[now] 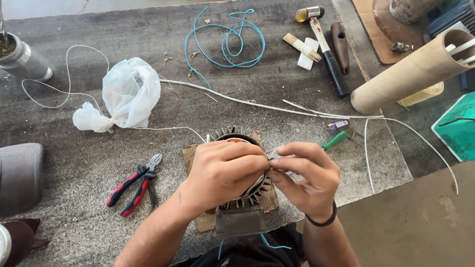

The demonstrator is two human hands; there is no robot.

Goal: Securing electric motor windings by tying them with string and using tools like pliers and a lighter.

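Two hands on finned motor stator (pixel 242 207) — left hand (pixel 222 170) cupping its top; right hand (pixel 304 175) fingers pinching white wire (pixel 273 152)

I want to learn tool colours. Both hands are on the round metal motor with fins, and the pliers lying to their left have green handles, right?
Not quite. The head view shows the pliers have red and dark blue handles, not green. The rest holds: the left hand and right hand are on the round finned metal motor.

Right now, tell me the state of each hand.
Left hand: closed over the top of the finned motor housing, gripping it.
Right hand: fingers pinched shut on a thin white wire beside the housing.
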